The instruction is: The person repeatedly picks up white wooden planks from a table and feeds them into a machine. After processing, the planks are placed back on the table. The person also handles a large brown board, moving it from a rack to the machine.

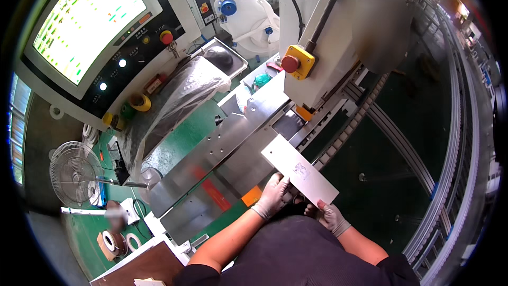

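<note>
Your gloved left hand (pixel 272 196) and right hand (pixel 329 216) pinch a flat white rectangular card (pixel 299 170) with a small printed mark, over the metal plate (pixel 222 145); yellow emergency-stop box (pixel 299 62) at twelve o'clock.

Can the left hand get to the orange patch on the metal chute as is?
Probably yes: the left hand grips the white panel, and the orange patch lies just beside it, with nothing between. It would need to release the panel.

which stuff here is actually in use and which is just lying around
In use: white flat panel, held by left hand and right hand, over the metal feed plate.

Lying about: desk fan, yellow tape roll, tape rolls, plastic sheet.
</note>
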A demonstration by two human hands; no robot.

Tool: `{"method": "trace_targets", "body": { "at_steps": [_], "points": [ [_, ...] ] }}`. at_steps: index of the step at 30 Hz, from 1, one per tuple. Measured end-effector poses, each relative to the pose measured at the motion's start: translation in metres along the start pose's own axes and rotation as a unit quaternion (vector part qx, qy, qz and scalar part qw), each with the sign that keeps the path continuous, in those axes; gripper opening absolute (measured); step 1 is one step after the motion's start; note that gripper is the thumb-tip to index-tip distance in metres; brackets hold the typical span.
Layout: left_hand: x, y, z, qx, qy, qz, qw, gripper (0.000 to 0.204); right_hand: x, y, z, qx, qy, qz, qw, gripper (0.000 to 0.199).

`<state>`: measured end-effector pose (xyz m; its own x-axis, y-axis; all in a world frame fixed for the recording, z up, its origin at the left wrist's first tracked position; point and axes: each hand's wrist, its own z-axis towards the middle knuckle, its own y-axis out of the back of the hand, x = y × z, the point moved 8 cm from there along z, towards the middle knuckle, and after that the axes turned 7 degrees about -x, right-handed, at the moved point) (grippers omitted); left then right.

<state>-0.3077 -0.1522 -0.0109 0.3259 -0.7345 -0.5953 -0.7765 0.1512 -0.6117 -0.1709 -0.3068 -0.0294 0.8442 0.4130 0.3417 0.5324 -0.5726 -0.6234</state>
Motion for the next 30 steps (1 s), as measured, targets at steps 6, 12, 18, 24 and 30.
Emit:
{"method": "trace_targets", "body": {
  "at_steps": [6,12,18,24,30],
  "points": [
    [-0.018,0.013,0.002,-0.107,-0.041,0.063,0.991,0.046,-0.010,-0.006,0.037,-0.062,-0.029,-0.141,0.988,0.053],
    [-0.005,0.045,0.024,-0.166,-0.097,0.195,0.962,0.047,0.004,-0.032,0.057,-0.066,-0.051,-0.322,0.943,0.055],
    [0.002,0.048,0.039,-0.198,-0.149,0.219,0.944,0.050,0.029,-0.035,0.065,-0.058,0.008,-0.401,0.914,0.052],
    [-0.026,0.018,0.034,-0.244,-0.217,0.339,0.882,0.053,0.045,-0.032,0.076,0.007,-0.034,-0.441,0.897,0.056],
    [-0.021,0.002,0.058,-0.245,-0.198,0.322,0.893,0.056,0.080,-0.031,0.085,0.063,-0.036,-0.443,0.893,0.060]
  ]
}}
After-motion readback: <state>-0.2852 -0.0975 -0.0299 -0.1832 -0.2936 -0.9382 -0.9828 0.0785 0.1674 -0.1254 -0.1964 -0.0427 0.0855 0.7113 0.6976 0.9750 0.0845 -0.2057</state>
